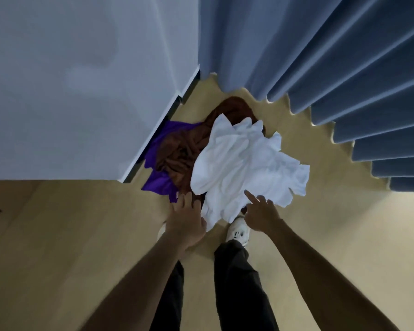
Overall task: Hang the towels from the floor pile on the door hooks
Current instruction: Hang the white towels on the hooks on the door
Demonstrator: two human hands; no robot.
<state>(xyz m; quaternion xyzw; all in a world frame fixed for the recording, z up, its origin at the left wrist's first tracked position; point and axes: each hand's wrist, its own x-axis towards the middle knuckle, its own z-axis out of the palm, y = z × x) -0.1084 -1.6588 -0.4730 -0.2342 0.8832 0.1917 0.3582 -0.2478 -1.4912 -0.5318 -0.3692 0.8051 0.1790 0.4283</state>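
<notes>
Both arms reach down at the pile on the floor (pixel 58 235). The white towel (pixel 244 168) lies on top, crumpled, over a brown towel (pixel 182 149) and a purple one (pixel 158 182) by the wall (pixel 69 91). Left hand (pixel 187 223) is spread, fingers straight, over the pile's near edge. Right hand (pixel 261 213) has its forefinger out over the white towel, holding nothing. Blue curtain (pixel 344 68) hangs just behind.
</notes>
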